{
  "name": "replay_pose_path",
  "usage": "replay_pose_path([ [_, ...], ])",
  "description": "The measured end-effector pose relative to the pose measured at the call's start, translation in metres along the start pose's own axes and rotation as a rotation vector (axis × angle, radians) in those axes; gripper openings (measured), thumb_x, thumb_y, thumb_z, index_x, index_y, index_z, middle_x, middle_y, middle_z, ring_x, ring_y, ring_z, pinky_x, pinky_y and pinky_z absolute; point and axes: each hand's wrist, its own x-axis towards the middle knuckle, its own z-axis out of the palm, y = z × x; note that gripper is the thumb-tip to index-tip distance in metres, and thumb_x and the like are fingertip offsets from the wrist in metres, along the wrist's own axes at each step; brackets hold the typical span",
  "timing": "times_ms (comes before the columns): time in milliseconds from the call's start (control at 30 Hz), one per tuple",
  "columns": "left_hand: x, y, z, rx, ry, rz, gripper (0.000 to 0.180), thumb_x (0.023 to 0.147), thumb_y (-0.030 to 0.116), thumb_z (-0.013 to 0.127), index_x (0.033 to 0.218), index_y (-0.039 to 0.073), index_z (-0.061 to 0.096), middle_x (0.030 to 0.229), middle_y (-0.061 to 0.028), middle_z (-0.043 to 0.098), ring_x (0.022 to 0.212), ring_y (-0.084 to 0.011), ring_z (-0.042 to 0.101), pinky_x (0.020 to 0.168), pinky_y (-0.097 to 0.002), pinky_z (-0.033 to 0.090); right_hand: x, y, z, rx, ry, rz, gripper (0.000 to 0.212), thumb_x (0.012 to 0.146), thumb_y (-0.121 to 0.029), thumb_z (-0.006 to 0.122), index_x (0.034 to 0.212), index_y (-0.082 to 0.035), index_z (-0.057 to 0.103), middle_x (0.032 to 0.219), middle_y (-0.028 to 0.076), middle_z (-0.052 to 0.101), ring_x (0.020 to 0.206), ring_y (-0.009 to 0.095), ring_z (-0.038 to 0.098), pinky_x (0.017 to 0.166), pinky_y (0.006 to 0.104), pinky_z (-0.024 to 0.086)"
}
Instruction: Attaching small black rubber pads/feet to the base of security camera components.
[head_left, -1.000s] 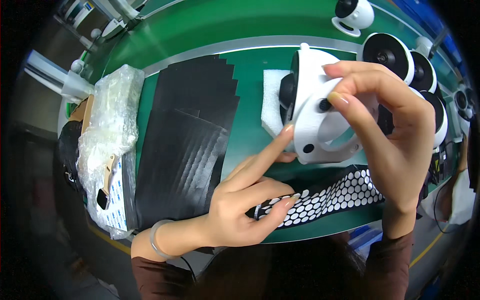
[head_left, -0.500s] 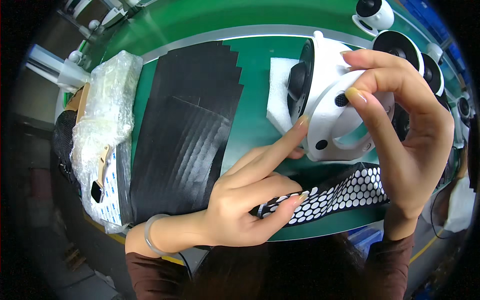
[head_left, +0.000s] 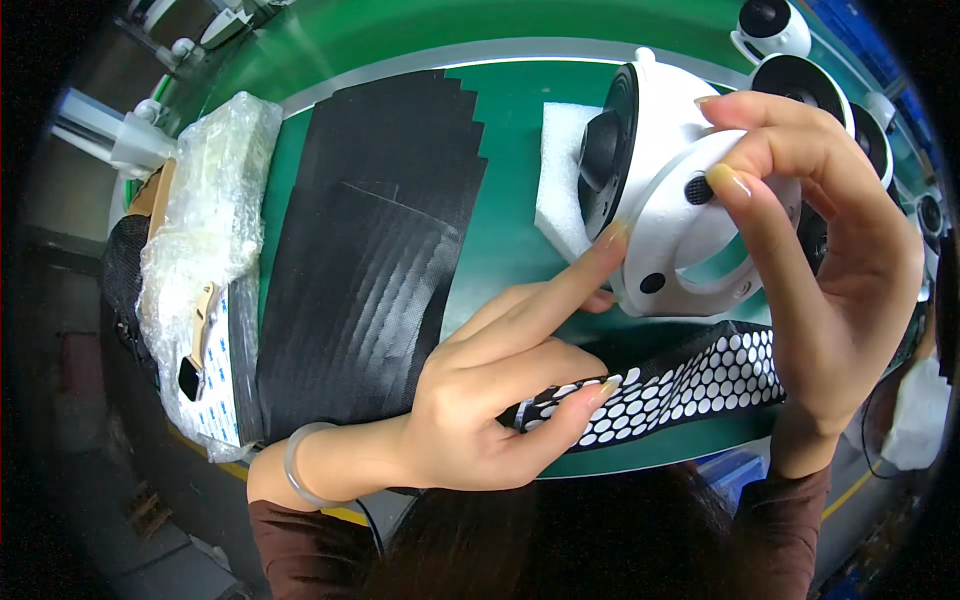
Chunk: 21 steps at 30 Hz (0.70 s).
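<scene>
A white device with a black speaker-like front (head_left: 622, 125) lies on its side, its white ring-shaped base (head_left: 665, 235) turned toward me. My right hand (head_left: 840, 230) is curled round the base's upper right, its thumb at a round black pad (head_left: 697, 190) on the ring. Lower on the ring is another black round pad (head_left: 652, 283). Between thumb and fingers, my left hand (head_left: 490, 400) pinches a black strip of round white-backed stickers (head_left: 705, 385). The left index finger rests against the ring's left edge; the other left fingertips are partly hidden.
A white foam block (head_left: 560, 165) is behind the device. Black sheets (head_left: 375, 240) lie stacked on the green table, left of centre. Farther left are a bubble-wrapped bundle (head_left: 220, 190) and a watch (head_left: 197, 345). More white devices (head_left: 800, 85) stand at the far right.
The device, its base and my right hand sit slightly farther right and higher in view. The left hand keeps its pinch on the sticker strip, and the right thumb stays by the upper pad.
</scene>
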Motion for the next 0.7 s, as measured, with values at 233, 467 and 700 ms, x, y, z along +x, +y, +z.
replay_pose_path([
  [233, 0.0000, -0.0009, -0.0004, 0.009, 0.000, 0.025, 0.009, 0.069, -0.003, 0.058, 0.075, -0.009, 0.058, 0.127, -0.0353, 0.029, 0.094, -0.0369, 0.055, 0.065, -0.0299, 0.053, 0.0008, -0.0029, 0.0006, -0.035, 0.030, -0.028, 0.007, 0.076, -0.005, 0.059, 0.080, 0.001, 0.059, 0.097, 0.013, 0.061, 0.088, 0.017, 0.057, 0.079, 0.0263, 0.042],
  [467, -0.0006, -0.0014, 0.0005, 0.003, 0.017, 0.036, 0.009, 0.069, -0.002, 0.058, 0.075, -0.009, 0.058, 0.127, -0.0353, 0.029, 0.091, -0.0363, 0.056, 0.067, -0.0312, 0.052, 0.0020, -0.0019, 0.0007, -0.090, -0.020, -0.082, 0.007, 0.076, -0.004, 0.059, 0.081, 0.001, 0.059, 0.097, 0.014, 0.060, 0.089, 0.017, 0.057, 0.079, 0.0271, 0.042],
  [700, 0.0004, -0.0025, 0.0004, 0.000, 0.032, 0.037, 0.008, 0.069, -0.004, 0.058, 0.074, -0.010, 0.057, 0.126, -0.0361, 0.029, 0.085, -0.0347, 0.059, 0.072, -0.0355, 0.049, 0.0036, -0.0027, -0.0011, 0.053, -0.018, -0.039, 0.007, 0.077, -0.005, 0.057, 0.081, 0.001, 0.057, 0.098, 0.013, 0.060, 0.088, 0.016, 0.057, 0.080, 0.0268, 0.042],
])
